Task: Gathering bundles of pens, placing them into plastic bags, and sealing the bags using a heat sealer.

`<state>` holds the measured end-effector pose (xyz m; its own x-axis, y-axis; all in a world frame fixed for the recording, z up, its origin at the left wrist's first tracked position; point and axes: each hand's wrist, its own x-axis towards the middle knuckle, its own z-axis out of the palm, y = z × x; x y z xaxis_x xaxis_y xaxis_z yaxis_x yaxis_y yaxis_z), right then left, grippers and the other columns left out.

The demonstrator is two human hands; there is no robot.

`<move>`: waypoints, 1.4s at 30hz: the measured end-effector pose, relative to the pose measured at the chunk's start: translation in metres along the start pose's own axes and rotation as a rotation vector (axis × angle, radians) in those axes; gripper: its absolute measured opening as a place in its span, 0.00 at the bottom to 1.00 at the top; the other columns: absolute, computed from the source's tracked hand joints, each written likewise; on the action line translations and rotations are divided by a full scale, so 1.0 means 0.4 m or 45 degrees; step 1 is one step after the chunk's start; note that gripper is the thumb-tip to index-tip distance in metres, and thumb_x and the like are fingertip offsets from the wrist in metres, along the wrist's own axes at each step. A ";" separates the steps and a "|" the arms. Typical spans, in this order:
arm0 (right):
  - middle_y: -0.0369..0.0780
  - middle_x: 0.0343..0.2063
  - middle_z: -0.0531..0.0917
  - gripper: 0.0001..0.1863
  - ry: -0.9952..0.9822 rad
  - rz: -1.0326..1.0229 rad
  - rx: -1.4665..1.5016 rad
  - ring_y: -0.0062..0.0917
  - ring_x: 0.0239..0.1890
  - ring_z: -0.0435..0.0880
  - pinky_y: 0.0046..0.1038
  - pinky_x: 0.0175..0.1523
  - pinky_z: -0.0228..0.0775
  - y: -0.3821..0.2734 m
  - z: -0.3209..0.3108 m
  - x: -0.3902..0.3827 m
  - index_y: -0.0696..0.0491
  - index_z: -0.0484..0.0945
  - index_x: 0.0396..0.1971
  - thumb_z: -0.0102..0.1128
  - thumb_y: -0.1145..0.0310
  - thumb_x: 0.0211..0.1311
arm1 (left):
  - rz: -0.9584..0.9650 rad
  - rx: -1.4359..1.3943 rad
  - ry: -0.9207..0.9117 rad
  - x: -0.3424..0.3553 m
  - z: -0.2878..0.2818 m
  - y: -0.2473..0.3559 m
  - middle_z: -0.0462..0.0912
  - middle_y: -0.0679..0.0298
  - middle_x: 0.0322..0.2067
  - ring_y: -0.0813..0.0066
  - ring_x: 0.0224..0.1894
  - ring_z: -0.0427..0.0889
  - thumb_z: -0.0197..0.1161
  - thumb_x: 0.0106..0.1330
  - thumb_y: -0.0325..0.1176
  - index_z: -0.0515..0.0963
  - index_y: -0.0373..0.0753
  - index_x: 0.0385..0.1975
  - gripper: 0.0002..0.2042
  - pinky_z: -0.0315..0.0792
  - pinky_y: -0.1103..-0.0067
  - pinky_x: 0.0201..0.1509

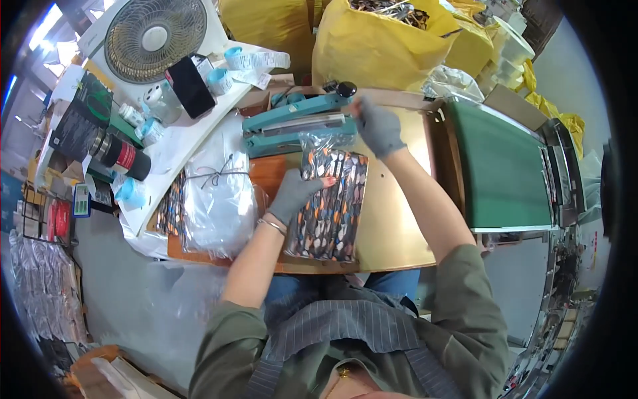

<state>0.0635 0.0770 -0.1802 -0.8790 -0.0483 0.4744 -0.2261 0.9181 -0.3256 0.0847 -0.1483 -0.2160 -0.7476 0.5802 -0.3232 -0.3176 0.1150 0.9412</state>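
Olive-green sleeves and a grey striped apron (pixel 345 332) fill the lower edge, nearest the lens.

Left hand (pixel 292 195): grey glove, silver bracelet at the wrist; fingers closed over the left edge of a patterned packet (pixel 330 209), pinning it to the wooden table (pixel 392 226).

Patterned packet: flat, dark with orange, white and blue marks, inside a clear plastic bag whose open top reaches into the teal heat sealer (pixel 299 123).

Right hand (pixel 377 126): grey glove, raised at the right end of the sealer's arm, just beside its black knob (pixel 346 88); fingers curled, apparently gripping the arm's end, though the contact is hard to make out.

Left of the packet: a stack of clear bags (pixel 216 199) tied with string, lying over more patterned packets.

Upper left: white fan (pixel 156 36), black phone (pixel 190 85), tape rolls and a dark flask (pixel 123 155) on a white surface.

Behind the sealer: large yellow sacks (pixel 379 46).

Right of the table: green conveyor belt (pixel 508 173).
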 end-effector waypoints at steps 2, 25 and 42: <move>0.44 0.27 0.80 0.17 0.472 0.356 0.026 0.42 0.30 0.79 0.41 0.32 0.68 0.042 0.062 0.085 0.52 0.74 0.29 0.54 0.51 0.59 | 0.028 -0.095 0.086 0.080 -0.033 -0.103 0.81 0.65 0.39 0.79 0.39 0.78 0.71 0.51 0.33 0.78 0.35 0.43 0.19 0.72 0.80 0.45; 0.48 0.34 0.80 0.14 -0.031 0.463 -0.127 0.45 0.37 0.80 0.42 0.41 0.72 0.082 0.193 0.109 0.51 0.75 0.37 0.52 0.57 0.58 | 0.136 0.033 0.487 0.144 -0.119 -0.075 0.80 0.64 0.41 0.75 0.43 0.75 0.70 0.52 0.38 0.77 0.31 0.45 0.23 0.67 0.79 0.51; 0.42 0.54 0.74 0.20 -1.017 0.262 0.965 0.36 0.51 0.74 0.32 0.55 0.68 -0.386 -0.426 -0.874 0.51 0.71 0.55 0.49 0.64 0.63 | 0.410 1.209 -0.702 -0.453 0.282 -0.155 0.78 0.56 0.42 0.57 0.44 0.76 0.70 0.46 0.48 0.76 0.37 0.42 0.27 0.71 0.69 0.46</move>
<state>0.4772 0.0192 -0.1564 -0.8848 -0.4116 -0.2184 -0.0032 0.4741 -0.8805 0.3055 -0.1696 -0.2049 -0.2826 0.9408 -0.1869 0.5863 0.3236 0.7427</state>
